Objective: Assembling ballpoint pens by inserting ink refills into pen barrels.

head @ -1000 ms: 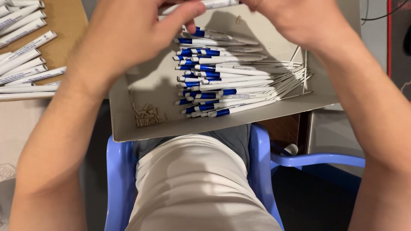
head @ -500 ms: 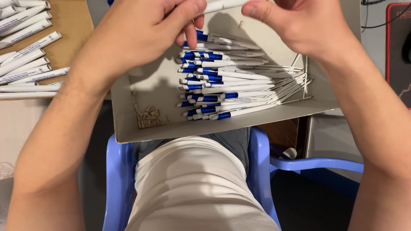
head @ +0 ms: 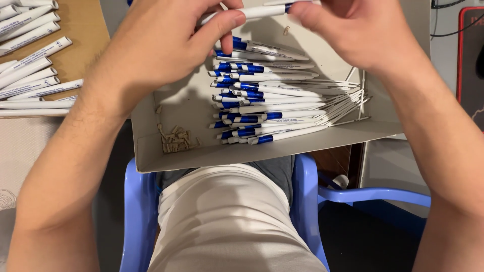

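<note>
Both hands hold one white pen with a blue band near the top edge. My left hand pinches its left end between thumb and fingers. My right hand grips its right, blue end. Below them a shallow grey cardboard tray rests on my lap. It holds a pile of white and blue pens, a bundle of thin white ink refills at the right and a small heap of tiny springs at the lower left.
Several assembled white pens lie in rows on a brown surface at the upper left. I sit on a blue plastic chair. A dark device with a red edge stands at the far right.
The view has shifted so my hands, with the pen between them, sit lower in the frame. The right hand has slid closer along the pen toward the left hand.
</note>
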